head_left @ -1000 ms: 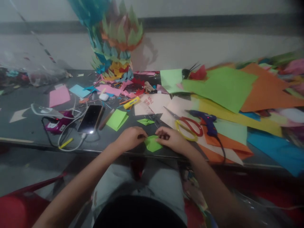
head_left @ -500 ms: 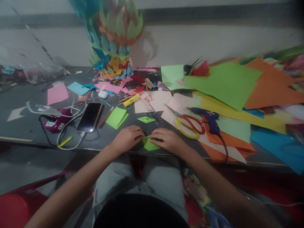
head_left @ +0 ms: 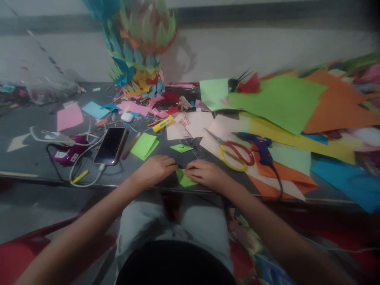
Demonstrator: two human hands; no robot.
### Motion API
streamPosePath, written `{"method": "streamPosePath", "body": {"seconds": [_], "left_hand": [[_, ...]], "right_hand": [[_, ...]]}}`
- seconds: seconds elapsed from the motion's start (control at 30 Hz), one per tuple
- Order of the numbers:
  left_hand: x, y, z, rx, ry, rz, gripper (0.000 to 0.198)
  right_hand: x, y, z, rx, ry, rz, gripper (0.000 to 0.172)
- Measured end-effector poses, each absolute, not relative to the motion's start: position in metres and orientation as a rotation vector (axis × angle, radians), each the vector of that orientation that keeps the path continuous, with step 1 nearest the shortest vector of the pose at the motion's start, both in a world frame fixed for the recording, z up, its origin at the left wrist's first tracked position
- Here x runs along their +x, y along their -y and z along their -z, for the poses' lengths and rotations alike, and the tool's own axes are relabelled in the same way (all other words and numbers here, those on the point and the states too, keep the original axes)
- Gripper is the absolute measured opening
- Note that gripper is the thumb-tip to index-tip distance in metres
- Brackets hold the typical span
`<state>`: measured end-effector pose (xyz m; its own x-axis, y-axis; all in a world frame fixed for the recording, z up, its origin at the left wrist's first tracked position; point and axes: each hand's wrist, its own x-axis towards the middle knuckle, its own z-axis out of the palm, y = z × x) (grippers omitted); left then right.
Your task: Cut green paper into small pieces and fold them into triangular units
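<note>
A small folded piece of green paper (head_left: 185, 179) lies at the table's front edge between my two hands. My left hand (head_left: 156, 170) has its fingers bent together and pinches the paper's upper left corner. From the other side my right hand (head_left: 208, 174) presses its closed fingers and thumb on the paper's upper right part. The fingertips partly cover the paper. Just beyond my hands sits a pointed folded green paper piece (head_left: 181, 148). To its left is a stack of folded green paper (head_left: 144, 145).
Scissors (head_left: 233, 158) and a blue glue gun (head_left: 259, 146) lie on coloured sheets to the right. A phone (head_left: 110, 145) with a white cable and a purple power strip (head_left: 69, 152) are on the left. A tall folded-paper sculpture (head_left: 142, 51) stands behind.
The whole view has shifted slightly, so things appear a little further left. Both hands stay on the green paper with almost the same grip.
</note>
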<state>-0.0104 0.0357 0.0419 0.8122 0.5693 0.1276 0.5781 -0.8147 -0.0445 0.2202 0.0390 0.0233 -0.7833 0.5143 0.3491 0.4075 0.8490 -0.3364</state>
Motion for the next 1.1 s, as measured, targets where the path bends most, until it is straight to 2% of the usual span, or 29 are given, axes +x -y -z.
{"method": "streamPosePath", "body": {"seconds": [0.57,0.73,1.1], "left_hand": [[0.005,-0.002,-0.039,-2.64,1.344,0.267,0.022],[0.009,0.004,-0.039,-2.779,1.189,0.199,0.029],[0.016,0.007,-0.045,-2.787,1.257,0.064,0.019]], "right_hand": [[0.221,-0.041,-0.02,-0.691,2.604,-0.375,0.031],[0.22,-0.041,-0.021,-0.694,2.581,-0.411,0.028],[0.218,-0.037,-0.028,-0.807,2.647,-0.406,0.028]]}}
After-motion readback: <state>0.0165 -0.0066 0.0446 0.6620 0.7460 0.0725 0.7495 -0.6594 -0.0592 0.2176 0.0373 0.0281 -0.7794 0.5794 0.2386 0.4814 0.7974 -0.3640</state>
